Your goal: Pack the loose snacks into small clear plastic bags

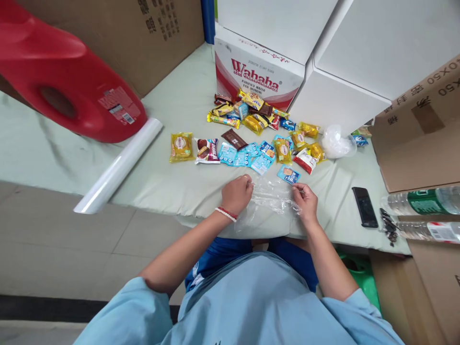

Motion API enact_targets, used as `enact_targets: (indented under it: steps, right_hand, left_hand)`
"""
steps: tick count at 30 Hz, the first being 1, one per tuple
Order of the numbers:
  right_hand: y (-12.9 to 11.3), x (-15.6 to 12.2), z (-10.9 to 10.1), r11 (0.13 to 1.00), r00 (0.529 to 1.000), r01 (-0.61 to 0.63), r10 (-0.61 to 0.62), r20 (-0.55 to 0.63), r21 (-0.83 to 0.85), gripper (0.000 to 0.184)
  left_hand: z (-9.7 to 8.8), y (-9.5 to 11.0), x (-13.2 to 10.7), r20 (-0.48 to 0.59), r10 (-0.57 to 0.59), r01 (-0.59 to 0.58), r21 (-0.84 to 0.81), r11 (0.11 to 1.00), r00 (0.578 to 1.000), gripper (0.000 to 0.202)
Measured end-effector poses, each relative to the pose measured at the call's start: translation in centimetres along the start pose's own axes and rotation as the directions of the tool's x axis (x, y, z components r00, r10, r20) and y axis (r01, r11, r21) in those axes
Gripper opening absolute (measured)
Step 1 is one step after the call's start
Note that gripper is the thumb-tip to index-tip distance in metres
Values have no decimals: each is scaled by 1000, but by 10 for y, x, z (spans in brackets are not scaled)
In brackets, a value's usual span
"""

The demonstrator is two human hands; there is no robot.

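Clear crinkled plastic film (273, 197) spread between the hands; I see nothing laid on it yet
Left hand (237, 194) fisted, right hand (306, 202) pinching, each grip closed on it; shiny wrapped snacks (234, 139) lie beyond on the pale-green surface (172, 187).

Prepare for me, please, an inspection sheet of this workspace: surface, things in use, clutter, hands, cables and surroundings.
Surface: pale green cover, creased.
Things in use: clear plastic, crumpled; snack packets beyond it, partly piled.
Clutter: red jug and white roll at left; phone and two bottles at right.
Left hand: closed on the plastic.
Right hand: pinching its other side.
Cables: nothing seen.
Surroundings: cartons behind, tiled floor at left.
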State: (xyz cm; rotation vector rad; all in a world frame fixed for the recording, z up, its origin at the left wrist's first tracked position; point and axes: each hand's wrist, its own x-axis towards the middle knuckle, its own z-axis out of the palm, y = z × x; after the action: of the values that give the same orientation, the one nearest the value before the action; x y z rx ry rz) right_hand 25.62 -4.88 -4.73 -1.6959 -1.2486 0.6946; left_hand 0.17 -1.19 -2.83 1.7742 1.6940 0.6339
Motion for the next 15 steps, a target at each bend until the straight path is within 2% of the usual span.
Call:
enact_targets:
  steps: [2,5,8,11,13,15]
  right_hand:
    - [1,0,-3,999,999,32,-32,-9,-43,36]
    - [2,2,-6,993,997,72,-74,-15,-95,37]
    - [6,7,-5,985,995,100,-101,-3,-141,38]
    - [9,15,-2,965,985,171,-173,7,-198,37]
    - [10,20,-2,941,972,233,-234,28,-245,34]
    - [11,24,-3,914,959,282,-280,48,-290,32]
  left_hand:
    - [-7,-5,10,-3,-15,15,-50,999,1000,13]
    - [-17,-16,23,-62,-41,33,-125,992,997,18]
    - [-24,-28,33,-72,-11,3,-112,994,997,21]
    - [-25,-35,41,-109,-18,26,72,997,994,25]
    - [-23,-37,43,-136,-42,72,221,973,990,29]
    - [-18,-38,42,-147,-30,74,300,951,989,31]
